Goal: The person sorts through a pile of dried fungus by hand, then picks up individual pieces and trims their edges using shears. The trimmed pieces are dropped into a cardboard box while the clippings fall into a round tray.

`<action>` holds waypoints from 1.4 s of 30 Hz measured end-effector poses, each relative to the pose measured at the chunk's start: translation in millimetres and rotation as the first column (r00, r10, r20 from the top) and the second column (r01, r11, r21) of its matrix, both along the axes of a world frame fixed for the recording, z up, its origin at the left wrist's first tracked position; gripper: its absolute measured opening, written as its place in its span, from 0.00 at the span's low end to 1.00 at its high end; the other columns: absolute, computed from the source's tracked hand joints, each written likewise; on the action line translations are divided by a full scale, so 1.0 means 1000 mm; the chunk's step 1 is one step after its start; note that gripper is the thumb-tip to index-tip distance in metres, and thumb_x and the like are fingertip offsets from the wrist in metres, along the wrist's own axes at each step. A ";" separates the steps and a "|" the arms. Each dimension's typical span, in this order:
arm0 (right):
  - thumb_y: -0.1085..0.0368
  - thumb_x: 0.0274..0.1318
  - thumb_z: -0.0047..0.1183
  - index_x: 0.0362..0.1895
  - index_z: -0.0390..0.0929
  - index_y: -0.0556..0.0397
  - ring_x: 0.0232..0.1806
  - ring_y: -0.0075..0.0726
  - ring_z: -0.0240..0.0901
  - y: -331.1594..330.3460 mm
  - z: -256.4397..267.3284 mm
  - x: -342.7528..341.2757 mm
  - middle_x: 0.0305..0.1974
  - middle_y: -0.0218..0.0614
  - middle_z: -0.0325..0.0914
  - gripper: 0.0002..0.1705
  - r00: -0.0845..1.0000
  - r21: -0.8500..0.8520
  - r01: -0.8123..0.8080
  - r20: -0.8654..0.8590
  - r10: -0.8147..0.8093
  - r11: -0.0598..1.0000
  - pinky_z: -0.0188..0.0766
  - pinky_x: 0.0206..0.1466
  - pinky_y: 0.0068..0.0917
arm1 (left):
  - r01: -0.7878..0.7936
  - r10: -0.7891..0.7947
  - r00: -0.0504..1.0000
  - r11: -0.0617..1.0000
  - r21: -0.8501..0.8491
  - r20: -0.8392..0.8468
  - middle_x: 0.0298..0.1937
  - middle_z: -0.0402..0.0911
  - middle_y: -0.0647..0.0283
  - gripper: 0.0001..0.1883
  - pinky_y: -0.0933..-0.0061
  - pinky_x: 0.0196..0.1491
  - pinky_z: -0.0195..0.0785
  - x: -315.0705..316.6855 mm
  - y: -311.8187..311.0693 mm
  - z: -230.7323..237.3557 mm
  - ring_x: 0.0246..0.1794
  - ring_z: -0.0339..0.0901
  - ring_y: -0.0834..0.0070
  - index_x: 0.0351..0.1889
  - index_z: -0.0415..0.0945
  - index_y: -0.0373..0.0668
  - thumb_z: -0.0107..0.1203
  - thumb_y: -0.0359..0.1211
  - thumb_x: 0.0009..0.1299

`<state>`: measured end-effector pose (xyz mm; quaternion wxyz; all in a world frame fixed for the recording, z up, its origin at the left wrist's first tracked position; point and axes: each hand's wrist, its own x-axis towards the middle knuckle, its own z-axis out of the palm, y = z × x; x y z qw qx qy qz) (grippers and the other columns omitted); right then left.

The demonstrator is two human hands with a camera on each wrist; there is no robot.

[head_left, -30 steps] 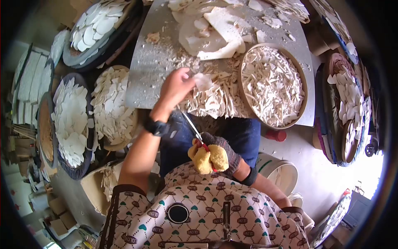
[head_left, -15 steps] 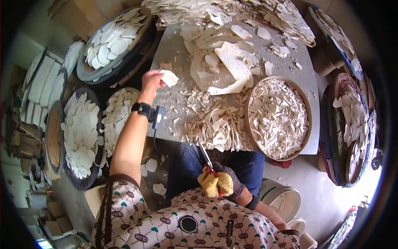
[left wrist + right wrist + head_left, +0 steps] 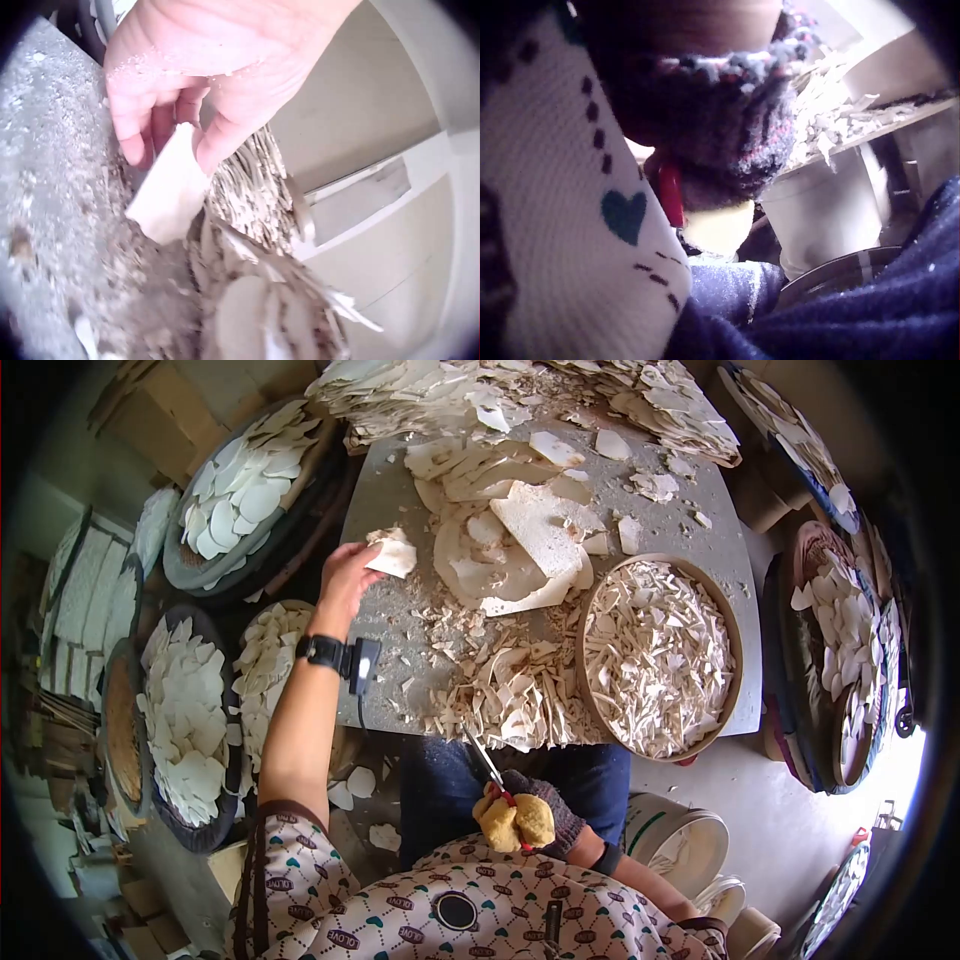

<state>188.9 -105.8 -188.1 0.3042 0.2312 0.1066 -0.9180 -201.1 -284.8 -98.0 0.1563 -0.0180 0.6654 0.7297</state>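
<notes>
My bare left hand [image 3: 345,582] is over the left side of the metal table [image 3: 395,500], pinching a flat, pale, broken piece [image 3: 393,558] between thumb and fingers. The left wrist view shows this piece [image 3: 171,191] hanging below the fingertips, with white crumbs on the hand [image 3: 202,67]. In my lap, my right hand [image 3: 560,824] wears a dark knitted glove and grips scissors [image 3: 487,762] with red handles wrapped in yellow padding. Their blades point up toward the table's near edge. In the right wrist view the glove [image 3: 712,120] hides most of the red handle [image 3: 671,196].
A round tray [image 3: 735,660] heaped with pale slivers stands at the table's right. Loose scraps [image 3: 515,695] pile along the near edge; large curled sheets [image 3: 540,540] lie mid-table. Trays of white pieces [image 3: 185,710] stand on the left, a white bucket [image 3: 690,835] by the right leg.
My left hand has moved from the scrap pile at the near edge out to the table's left side, carrying the pale piece. The right hand stays in the lap with the scissors.
</notes>
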 end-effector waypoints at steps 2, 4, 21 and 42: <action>0.68 0.59 0.44 0.43 0.72 0.56 0.40 0.26 0.70 0.000 0.010 -0.001 0.38 0.31 0.72 0.09 0.998 0.110 -0.015 -0.064 0.022 0.994 0.67 0.46 0.21 | 0.051 -0.057 0.998 0.987 0.155 0.032 0.42 0.77 0.59 0.14 0.70 0.44 0.70 0.027 0.018 0.018 0.41 0.76 0.72 0.44 0.71 0.38 0.56 0.32 0.61; 0.70 0.55 0.48 0.42 0.71 0.56 0.41 0.26 0.68 0.008 0.060 -0.012 0.38 0.32 0.70 0.10 0.976 0.333 -0.035 -0.193 0.104 0.942 0.66 0.47 0.21 | 0.143 -0.152 0.988 0.972 0.186 0.036 0.45 0.76 0.58 0.16 0.69 0.46 0.71 0.053 0.047 0.042 0.43 0.75 0.70 0.48 0.70 0.38 0.55 0.32 0.62; 0.67 0.58 0.44 0.39 0.70 0.60 0.38 0.29 0.70 0.005 0.047 0.007 0.36 0.36 0.70 0.08 0.973 0.243 -0.010 -0.219 0.065 0.970 0.69 0.47 0.24 | 0.102 -0.103 0.994 0.994 0.034 0.033 0.33 0.78 0.64 0.15 0.79 0.31 0.70 0.111 0.046 0.028 0.31 0.77 0.78 0.42 0.72 0.38 0.60 0.28 0.57; 0.67 0.61 0.41 0.41 0.71 0.57 0.36 0.22 0.68 -0.012 0.075 -0.003 0.35 0.30 0.71 0.09 0.963 0.317 -0.052 -0.236 0.132 0.947 0.66 0.41 0.19 | -0.465 0.259 0.835 0.804 -0.371 -0.486 0.42 0.79 0.60 0.10 0.77 0.51 0.67 0.248 -0.161 0.028 0.44 0.76 0.75 0.43 0.76 0.36 0.52 0.27 0.65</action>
